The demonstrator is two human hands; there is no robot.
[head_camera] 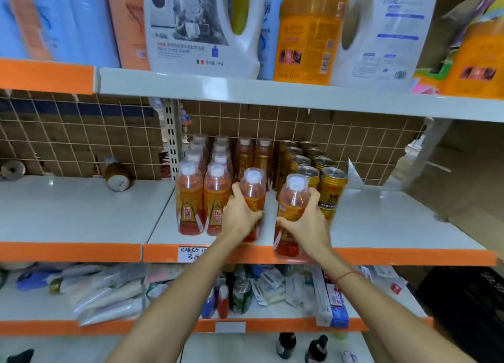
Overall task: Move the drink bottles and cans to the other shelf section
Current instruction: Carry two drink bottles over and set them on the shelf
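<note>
Nearest, the right hand [305, 223] has its fingers curled round an orange drink bottle [293, 209] at the shelf [381, 226] edge. The left hand [240, 212] grips another bottle [253, 190] just beside. Behind stand bottle rows [215, 171] and gold cans [313, 166].

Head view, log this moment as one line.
left hand: grips bottle | right hand: grips bottle | cans: on shelf | left section: one tipped can
</note>
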